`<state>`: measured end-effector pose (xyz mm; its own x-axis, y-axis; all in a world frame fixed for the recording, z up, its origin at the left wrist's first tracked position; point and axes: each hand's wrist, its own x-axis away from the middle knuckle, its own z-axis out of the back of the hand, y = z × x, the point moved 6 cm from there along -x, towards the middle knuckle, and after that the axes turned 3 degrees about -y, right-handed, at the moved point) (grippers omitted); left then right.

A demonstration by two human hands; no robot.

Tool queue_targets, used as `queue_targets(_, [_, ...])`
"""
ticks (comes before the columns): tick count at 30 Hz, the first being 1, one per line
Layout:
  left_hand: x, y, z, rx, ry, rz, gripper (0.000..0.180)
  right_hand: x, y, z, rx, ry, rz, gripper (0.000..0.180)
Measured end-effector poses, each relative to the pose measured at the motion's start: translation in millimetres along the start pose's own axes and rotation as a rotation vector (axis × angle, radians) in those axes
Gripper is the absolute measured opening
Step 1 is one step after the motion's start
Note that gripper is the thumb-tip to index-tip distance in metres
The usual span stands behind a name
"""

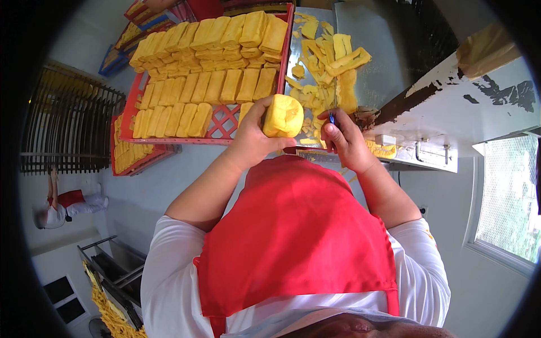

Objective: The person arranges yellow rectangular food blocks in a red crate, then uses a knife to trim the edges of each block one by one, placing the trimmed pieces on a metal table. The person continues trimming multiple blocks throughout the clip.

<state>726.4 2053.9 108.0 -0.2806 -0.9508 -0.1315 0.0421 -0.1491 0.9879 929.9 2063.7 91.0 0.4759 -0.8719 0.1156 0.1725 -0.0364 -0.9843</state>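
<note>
"Yellow block (283, 116): where is it, and what is its shape?"

"It sits in the left hand (251, 132), near the corner of a red crate (224, 120). It is chunky, with rounded edges, and the end facing up is creased and dimpled."

"How does each grip stand?"

"The left one is wrapped around the block. The right hand (345, 141) is curled around a small blue tool (332, 119), near the block but apart from it; the tool's far end is hard to make out."

"What lies about them?"

"Thin, ragged yellow trimmings (311, 50) are strewn over a smooth grey worktop (369, 28), with flatter slabs among them. The crate, of latticed plastic, bears rows of soft-edged blocks (214, 87), stacked in layers toward its far side. A red cloth apron (298, 225) covers the person's front."
</note>
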Motion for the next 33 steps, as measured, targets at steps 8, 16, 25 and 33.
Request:
queue_targets(8, [5.6, 13.5, 3.1, -0.387, -0.082, -0.041, 0.085, 18.2, -46.1, -27.7, 0.537, -0.252, 0.248, 0.030])
queue_targets(16, [14.5, 3.3, 0.2, -0.288, -0.143, -0.035, 0.087, 23.3, -41.2, -30.5, 0.387, -0.350, 0.216, 0.032])
queue_targets(25, [19.8, -49.7, -3.7, 0.024, -0.163, 0.363, 0.074, -4.8, 28.0, -27.1, 0.631, -0.107, -0.078, 0.037])
queue_targets(33, [22.1, -76.5, 50.3, -0.099, 0.046, 0.348, 0.068, -2.3, 108.9, -4.7, 0.325, -0.073, -0.476, 0.042])
